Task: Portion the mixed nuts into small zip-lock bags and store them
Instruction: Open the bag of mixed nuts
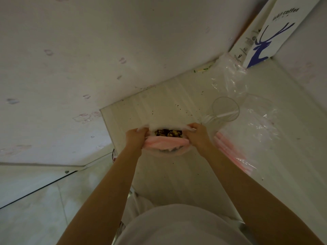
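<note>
So the zip-lock bag [165,145] sat on the white tabletop [177,177] over toward its left edge, not far from the far-left corner. Its mouth was held wide open, with the pink zip strip folded down on the side nearest the person. You could see the mixed nuts [168,133] right inside the opening, a dark brown and tan pile.

The left hand [135,138] pinched the left end of the bag's rim, fingers curled in around the plastic. The right hand [198,134] did the same on the right end, thumb and fingers pinching the rim. The fingertips were mostly buried in the plastic, so I couldn't tell more than that.

Just right of the right hand there was a stack of empty zip-lock bags [231,152] with pink strips, lying flat. Past that, toward the far edge, was a clear plastic cup [225,108] with something white in it, and a crumpled clear plastic bag [230,78]. A white coffee paper bag [267,39] with a blue deer stood in the far-right corner against the wall [88,50]. Dark crumbs were scattered over the tabletop.
</note>
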